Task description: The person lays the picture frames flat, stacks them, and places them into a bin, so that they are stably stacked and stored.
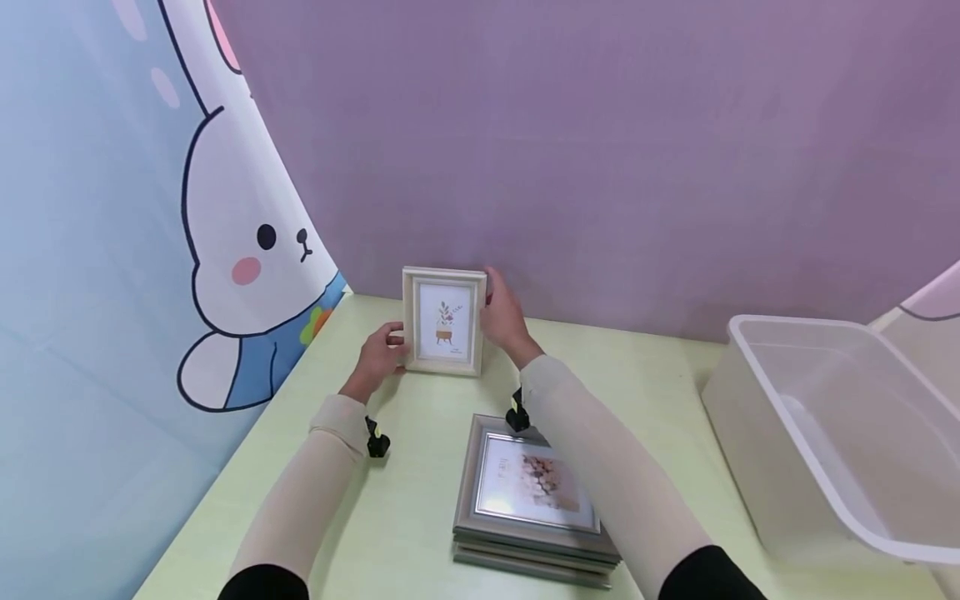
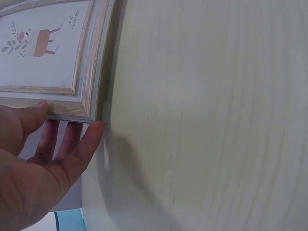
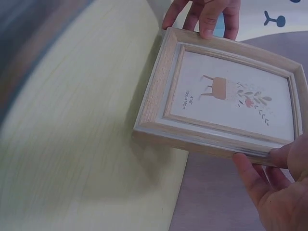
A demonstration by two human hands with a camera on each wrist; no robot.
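Observation:
A light wood picture frame (image 1: 445, 321) stands upright near the back of the table, its plant print facing me. My left hand (image 1: 381, 354) holds the frame's lower left side, its thumb on the front border and fingers at the edge and behind in the left wrist view. On the opposite side, higher up, my right hand (image 1: 504, 317) grips the edge between thumb and fingers. In the right wrist view the frame (image 3: 231, 96) shows both hands at its opposite sides. Its back is hidden.
A stack of grey-brown picture frames (image 1: 517, 500) lies nearer me, partly under my right sleeve. A white plastic bin (image 1: 757, 442) stands at the right. The pale table (image 1: 630, 383) meets a purple backdrop (image 1: 600, 167) behind, and a rabbit-print sheet (image 1: 90, 333) hangs at the left.

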